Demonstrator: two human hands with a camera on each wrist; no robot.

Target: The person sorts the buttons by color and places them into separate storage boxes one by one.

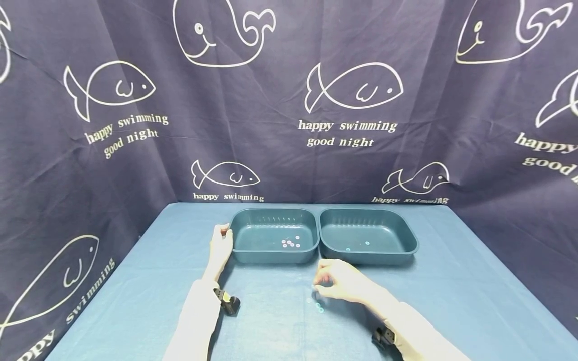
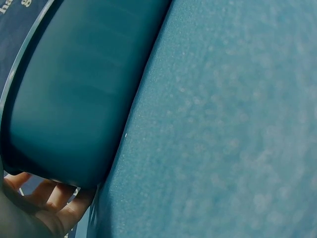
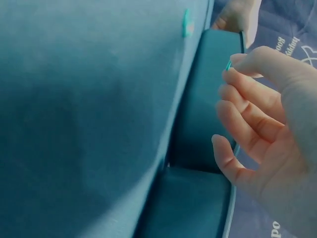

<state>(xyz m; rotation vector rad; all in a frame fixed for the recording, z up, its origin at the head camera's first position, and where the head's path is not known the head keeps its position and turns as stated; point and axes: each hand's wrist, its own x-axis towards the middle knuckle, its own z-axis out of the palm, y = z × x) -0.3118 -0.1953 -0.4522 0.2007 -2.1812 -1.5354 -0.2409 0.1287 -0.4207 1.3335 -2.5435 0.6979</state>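
My left hand (image 1: pixel 221 244) holds the left end of the left teal bin (image 1: pixel 271 257), with its bent fingers (image 2: pixel 58 198) against the end wall. Between thumb and index finger my right hand (image 1: pixel 343 282) pinches a small teal ring (image 3: pixel 228 65), seen nearly edge-on; its other fingers are loosely bent. This hand is over the cloth, just in front of the bins. Below it lie a couple of teal rings (image 1: pixel 320 310) and a paler one (image 1: pixel 309 300). Several pinkish rings (image 1: pixel 291 245) lie inside the left bin, and two teal rings (image 1: pixel 367 243) inside the right bin (image 1: pixel 368 258).
Both bins stand side by side, ends meeting, toward the back of the table with its light blue cloth (image 1: pixel 266 321). Behind them hangs a dark blue curtain (image 1: pixel 280 165) printed with white fish and lettering. A black wrist camera (image 1: pixel 229 303) is strapped to the left wrist.
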